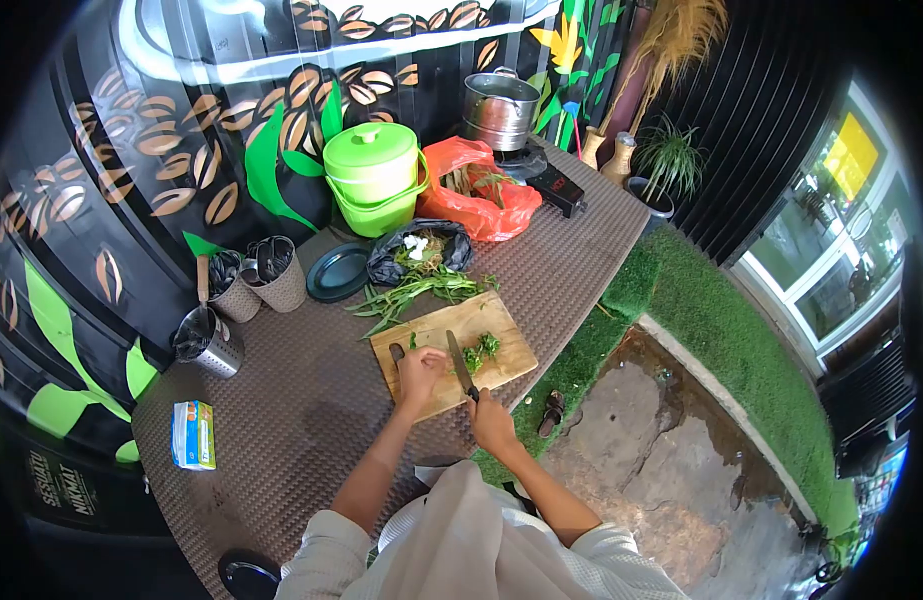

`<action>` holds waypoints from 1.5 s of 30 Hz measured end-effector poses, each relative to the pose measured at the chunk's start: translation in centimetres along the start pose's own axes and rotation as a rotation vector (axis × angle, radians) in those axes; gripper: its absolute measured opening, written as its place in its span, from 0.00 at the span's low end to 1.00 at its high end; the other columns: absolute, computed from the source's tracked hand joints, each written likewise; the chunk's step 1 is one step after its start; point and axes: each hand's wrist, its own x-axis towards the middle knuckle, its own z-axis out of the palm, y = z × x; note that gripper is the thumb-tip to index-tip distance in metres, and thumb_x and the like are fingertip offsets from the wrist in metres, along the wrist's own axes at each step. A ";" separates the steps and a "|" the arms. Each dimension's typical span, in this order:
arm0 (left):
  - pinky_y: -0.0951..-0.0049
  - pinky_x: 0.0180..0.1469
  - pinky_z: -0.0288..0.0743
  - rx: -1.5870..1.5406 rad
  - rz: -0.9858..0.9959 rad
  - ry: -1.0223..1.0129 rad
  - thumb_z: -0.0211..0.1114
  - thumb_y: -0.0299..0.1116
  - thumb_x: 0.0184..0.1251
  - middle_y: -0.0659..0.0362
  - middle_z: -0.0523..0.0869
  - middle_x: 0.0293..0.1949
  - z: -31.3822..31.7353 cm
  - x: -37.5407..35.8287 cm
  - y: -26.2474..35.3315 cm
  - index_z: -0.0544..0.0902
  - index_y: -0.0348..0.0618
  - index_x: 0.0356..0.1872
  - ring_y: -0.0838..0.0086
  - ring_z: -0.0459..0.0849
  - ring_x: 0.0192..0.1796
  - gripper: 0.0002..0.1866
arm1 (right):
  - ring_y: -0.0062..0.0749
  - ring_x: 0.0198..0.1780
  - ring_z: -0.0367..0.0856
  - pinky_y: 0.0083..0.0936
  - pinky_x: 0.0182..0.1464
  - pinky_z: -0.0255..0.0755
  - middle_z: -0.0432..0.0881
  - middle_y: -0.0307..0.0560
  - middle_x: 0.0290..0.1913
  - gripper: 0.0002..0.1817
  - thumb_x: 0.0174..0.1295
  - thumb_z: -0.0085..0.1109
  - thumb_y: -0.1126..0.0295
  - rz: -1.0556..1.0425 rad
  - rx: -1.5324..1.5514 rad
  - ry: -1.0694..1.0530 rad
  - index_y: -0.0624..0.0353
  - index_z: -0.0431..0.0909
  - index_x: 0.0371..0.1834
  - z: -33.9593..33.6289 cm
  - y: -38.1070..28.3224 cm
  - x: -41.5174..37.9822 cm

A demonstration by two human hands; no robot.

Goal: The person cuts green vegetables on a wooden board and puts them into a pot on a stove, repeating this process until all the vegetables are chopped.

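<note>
My right hand (492, 422) is wrapped round the black handle of a kitchen knife (458, 352). Its blade points away from me across a wooden cutting board (511, 340). Just left of the blade, my left hand (419, 376) rests low over the board with its fingers drawn together; what they hold, if anything, is hidden. Chopped greens (479, 350) lie in a small heap right of the blade. Beyond the board's far edge is a loose bunch of long-leaved greens (436, 288), beside a black plastic bag (386, 264) with scraps in it.
At the back stand a lime-green lidded bucket (371, 185), a red plastic bag (516, 215) and a metal pot (501, 105) by a portable stove (556, 188). Left are a dark plate (338, 272), utensil holders (278, 275) and a blue-yellow packet (193, 436). The table's edge runs along the right.
</note>
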 end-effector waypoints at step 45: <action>0.62 0.52 0.64 0.362 0.250 -0.055 0.67 0.27 0.55 0.56 0.83 0.36 1.6 -1.3 0.6 0.86 0.41 0.31 0.61 0.76 0.45 0.04 | 0.57 0.33 0.84 0.46 0.34 0.78 0.83 0.62 0.30 0.15 0.69 0.43 0.61 0.008 -0.237 0.000 0.64 0.64 0.44 1.8 0.3 1.9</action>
